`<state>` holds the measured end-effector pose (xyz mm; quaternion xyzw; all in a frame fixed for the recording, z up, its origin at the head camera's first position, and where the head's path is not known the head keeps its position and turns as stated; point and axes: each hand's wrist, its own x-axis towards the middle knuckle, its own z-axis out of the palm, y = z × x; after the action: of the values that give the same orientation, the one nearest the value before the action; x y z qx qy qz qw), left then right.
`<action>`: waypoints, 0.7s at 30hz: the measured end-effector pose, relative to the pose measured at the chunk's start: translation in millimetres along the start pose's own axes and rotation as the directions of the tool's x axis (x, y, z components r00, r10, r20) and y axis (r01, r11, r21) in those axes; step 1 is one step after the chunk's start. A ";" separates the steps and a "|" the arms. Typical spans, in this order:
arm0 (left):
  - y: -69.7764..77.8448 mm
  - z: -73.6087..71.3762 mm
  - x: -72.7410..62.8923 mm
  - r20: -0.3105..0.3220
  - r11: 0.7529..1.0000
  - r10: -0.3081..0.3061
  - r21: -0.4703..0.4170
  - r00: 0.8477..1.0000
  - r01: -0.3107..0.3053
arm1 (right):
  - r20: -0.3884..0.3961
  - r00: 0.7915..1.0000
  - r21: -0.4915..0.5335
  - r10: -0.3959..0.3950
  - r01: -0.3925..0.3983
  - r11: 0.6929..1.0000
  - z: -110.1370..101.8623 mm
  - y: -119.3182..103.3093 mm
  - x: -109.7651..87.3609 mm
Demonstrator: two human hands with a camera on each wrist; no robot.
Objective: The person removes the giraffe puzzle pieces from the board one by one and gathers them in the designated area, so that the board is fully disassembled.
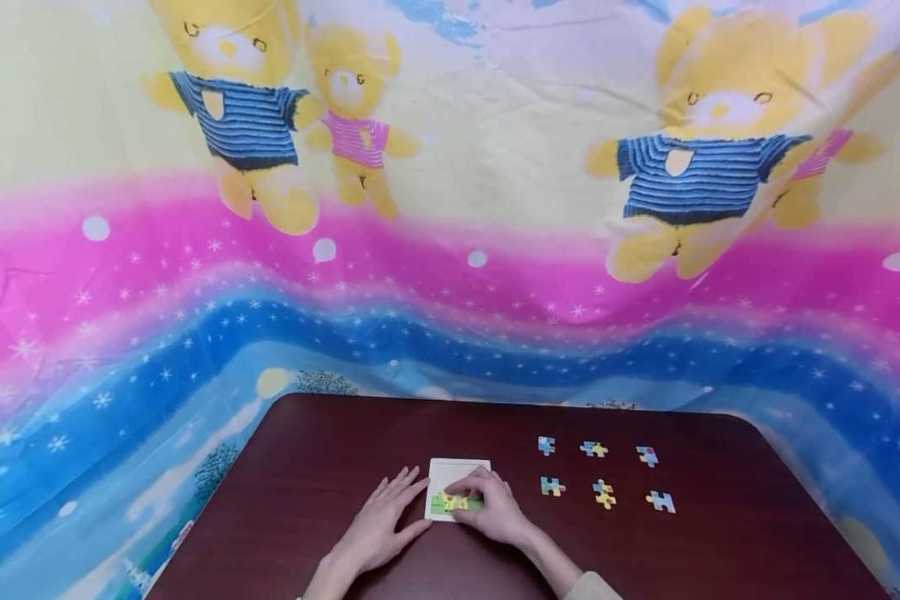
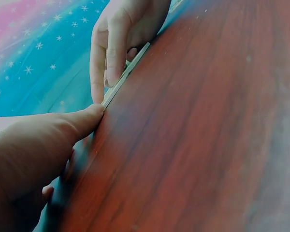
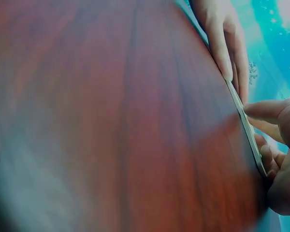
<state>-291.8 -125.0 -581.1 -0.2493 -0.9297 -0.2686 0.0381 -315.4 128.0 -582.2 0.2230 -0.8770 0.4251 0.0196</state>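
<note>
A small white puzzle tray (image 1: 457, 471) lies on the table, with green and yellow puzzle pieces (image 1: 438, 503) fitted along its near side. My left hand (image 1: 378, 525) lies beside it, fingers extended, fingertips at the tray's left edge; in the left wrist view its thumb (image 2: 89, 118) touches the corner. Over the tray, my right hand (image 1: 491, 507) has thumb and index finger bent to either side of a yellow puzzle piece (image 1: 461, 502). The right hand partly hides that piece. The right wrist view shows the tray edge-on (image 3: 249, 130) between both hands.
Right of the tray, several loose jigsaw pieces lie in two rows, among them a far-left one (image 1: 546, 446) and a near-right one (image 1: 661, 502). The dark red-brown table (image 1: 330, 458) has rounded far corners. A bear-print cloth (image 1: 450, 292) hangs behind it.
</note>
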 end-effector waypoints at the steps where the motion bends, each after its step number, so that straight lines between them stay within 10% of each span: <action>1: 0.6 -0.4 -0.8 0.004 1.000 -0.006 -0.002 1.000 0.006 | -0.013 1.000 -0.009 0.002 -0.002 1.000 2.1 -1.2 -0.8; 21: -6.2 8.2 -1.5 -0.051 0.998 0.003 -0.056 0.999 -0.006 | -0.209 0.974 -0.191 -0.089 0.049 0.980 19.6 -0.2 -10.7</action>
<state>-293.0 -126.0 -591.4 -0.2456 -0.9199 -0.3005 0.0555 -302.6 117.0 -597.0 0.2030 -0.8968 0.3630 0.1505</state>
